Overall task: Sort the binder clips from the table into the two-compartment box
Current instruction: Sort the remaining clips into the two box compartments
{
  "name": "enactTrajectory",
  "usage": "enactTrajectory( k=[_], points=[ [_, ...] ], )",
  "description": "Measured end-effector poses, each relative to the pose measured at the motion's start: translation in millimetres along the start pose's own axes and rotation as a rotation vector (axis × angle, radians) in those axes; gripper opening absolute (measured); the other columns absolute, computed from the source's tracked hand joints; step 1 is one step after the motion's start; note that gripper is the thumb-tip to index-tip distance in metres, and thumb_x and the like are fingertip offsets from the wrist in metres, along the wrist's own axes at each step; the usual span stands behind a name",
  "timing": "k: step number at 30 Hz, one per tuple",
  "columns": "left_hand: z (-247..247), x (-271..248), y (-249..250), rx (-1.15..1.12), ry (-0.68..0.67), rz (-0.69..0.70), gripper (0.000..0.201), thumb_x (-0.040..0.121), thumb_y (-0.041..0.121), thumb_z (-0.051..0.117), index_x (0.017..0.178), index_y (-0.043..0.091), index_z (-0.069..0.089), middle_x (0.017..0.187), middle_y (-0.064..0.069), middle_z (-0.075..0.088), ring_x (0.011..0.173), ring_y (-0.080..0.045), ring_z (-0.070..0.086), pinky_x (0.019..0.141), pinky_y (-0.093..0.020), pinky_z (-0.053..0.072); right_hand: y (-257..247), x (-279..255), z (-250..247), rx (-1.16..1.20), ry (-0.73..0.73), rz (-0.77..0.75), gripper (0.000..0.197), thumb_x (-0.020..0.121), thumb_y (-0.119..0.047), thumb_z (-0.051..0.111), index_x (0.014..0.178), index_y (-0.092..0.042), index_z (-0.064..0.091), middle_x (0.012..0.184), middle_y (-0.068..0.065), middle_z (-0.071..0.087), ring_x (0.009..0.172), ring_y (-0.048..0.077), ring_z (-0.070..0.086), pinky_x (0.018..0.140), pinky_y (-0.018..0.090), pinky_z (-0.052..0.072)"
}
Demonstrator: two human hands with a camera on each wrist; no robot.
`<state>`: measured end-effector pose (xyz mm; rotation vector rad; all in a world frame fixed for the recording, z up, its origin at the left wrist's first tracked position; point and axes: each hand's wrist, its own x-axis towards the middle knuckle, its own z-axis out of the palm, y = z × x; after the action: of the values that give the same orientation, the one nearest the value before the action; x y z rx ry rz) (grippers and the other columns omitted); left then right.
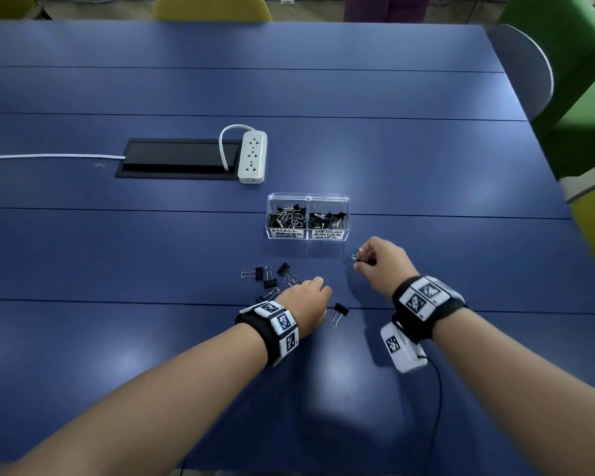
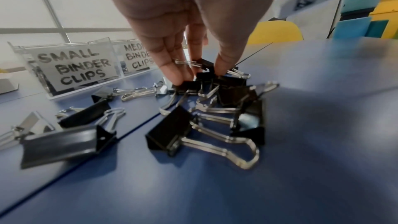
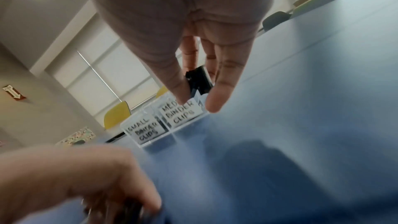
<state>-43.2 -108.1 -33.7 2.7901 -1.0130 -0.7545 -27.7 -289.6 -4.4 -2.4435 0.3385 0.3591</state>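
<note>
A clear two-compartment box point(image 1: 307, 235) stands mid-table, labelled SMALL BINDER CLIPS point(image 2: 75, 67) on the left and MEDIUM BINDER CLIPS point(image 3: 181, 112) on the right; both halves hold black clips. Several loose black binder clips point(image 1: 272, 278) lie on the blue table in front of it. My left hand point(image 1: 306, 300) reaches down into this pile, and its fingertips point(image 2: 178, 76) pinch a small black clip point(image 2: 202, 76). My right hand point(image 1: 378, 257) hovers just right of the box front, gripping a black clip point(image 3: 198, 81) between thumb and fingers.
One clip point(image 1: 339, 312) lies apart, just right of my left hand. A white power strip point(image 1: 252, 156) and a black cable hatch point(image 1: 179, 159) sit behind the box. Chairs point(image 1: 526, 70) line the far and right table edges.
</note>
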Motion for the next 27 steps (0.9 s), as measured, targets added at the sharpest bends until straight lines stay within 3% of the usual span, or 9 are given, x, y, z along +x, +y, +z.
enactTrajectory(
  k=[5,7,10,13,16,18,22,25,27],
  points=[
    [-1.1,-0.5,1.2,-0.007,0.010,0.049,0.023,0.091,0.013,0.051,0.111,0.003,0.047,0.117,-0.016,0.047,0.104,-0.034,0.052,0.076,-0.041,0.044,-37.1,42.5,-10.1,0.008,0.046,-0.079,0.011,0.079,-0.015,0.065,0.082,-0.019,0.055,0.102,0.009,0.063,0.083,0.020,0.050,0.074,0.025,0.037],
    [-0.3,-0.2,3.2,0.005,0.011,0.042,0.020,0.089,0.011,0.051,0.107,0.002,0.047,0.114,-0.016,0.047,0.101,-0.034,0.052,0.073,-0.040,0.042,-46.7,55.2,-10.5,0.023,0.058,-0.084,0.010,0.081,-0.015,0.065,0.089,-0.014,0.060,0.106,0.010,0.062,0.085,0.018,0.049,0.075,0.024,0.036],
    [2.0,2.6,3.3,0.004,0.018,0.029,0.018,0.087,0.010,0.051,0.103,0.001,0.049,0.110,-0.016,0.048,0.097,-0.034,0.053,0.067,-0.037,0.039,-52.9,64.5,-10.6,0.070,0.073,-0.083,0.023,0.084,-0.017,0.063,0.107,-0.013,0.059,0.112,0.007,0.059,0.087,0.016,0.048,0.078,0.025,0.037],
    [-5.1,9.8,-4.2,-0.176,0.071,-0.032,0.025,0.084,0.010,0.050,0.107,0.002,0.054,0.109,-0.016,0.050,0.095,-0.035,0.055,0.076,-0.040,0.048,-48.6,62.6,-10.4,0.071,0.081,-0.087,0.026,0.085,-0.013,0.059,0.111,-0.014,0.058,0.112,0.007,0.058,0.087,0.015,0.048,0.080,0.024,0.037],
    [-29.7,20.8,-15.3,-0.354,0.220,-0.100,0.024,0.081,0.015,0.055,0.103,0.006,0.059,0.108,-0.015,0.054,0.095,-0.033,0.057,0.085,-0.040,0.049,-38.6,49.0,-7.5,0.039,0.075,-0.100,0.018,0.081,-0.007,0.054,0.095,-0.014,0.062,0.098,0.007,0.063,0.081,0.018,0.051,0.080,0.027,0.044],
    [-50.3,30.8,-23.7,-0.444,0.318,-0.141,0.024,0.080,0.017,0.059,0.102,0.007,0.060,0.107,-0.014,0.056,0.096,-0.030,0.057,0.088,-0.037,0.048,-30.6,32.4,-3.4,-0.008,0.020,-0.107,0.019,0.079,-0.005,0.051,0.086,-0.015,0.064,0.089,0.006,0.066,0.079,0.024,0.057,0.083,0.031,0.050],
    [-86.4,55.6,-36.3,-0.500,0.453,-0.168,0.026,0.081,0.016,0.061,0.106,0.006,0.061,0.110,-0.015,0.057,0.100,-0.028,0.057,0.091,-0.031,0.042,-7.6,-13.1,19.5,-0.135,-0.268,-0.188,0.031,0.072,-0.004,0.049,0.091,-0.020,0.068,0.099,0.007,0.062,0.091,0.029,0.060,0.085,0.032,0.050],
    [-100.2,72.5,-38.2,-0.458,0.428,-0.159,0.027,0.084,0.016,0.059,0.108,0.006,0.060,0.111,-0.015,0.056,0.100,-0.029,0.057,0.090,-0.033,0.044,12.1,-37.5,40.3,-0.198,-0.414,-0.265,0.045,0.068,-0.009,0.050,0.103,-0.033,0.063,0.104,0.000,0.046,0.098,0.023,0.050,0.082,0.039,0.052],
    [-102.6,81.2,-37.4,-0.423,0.387,-0.142,0.027,0.085,0.015,0.058,0.109,0.006,0.059,0.112,-0.015,0.054,0.099,-0.031,0.057,0.091,-0.036,0.046,20.3,-45.0,46.7,-0.235,-0.415,-0.283,0.046,0.072,-0.005,0.051,0.110,-0.028,0.062,0.108,0.002,0.044,0.101,0.022,0.044,0.083,0.039,0.051]
  ],
)
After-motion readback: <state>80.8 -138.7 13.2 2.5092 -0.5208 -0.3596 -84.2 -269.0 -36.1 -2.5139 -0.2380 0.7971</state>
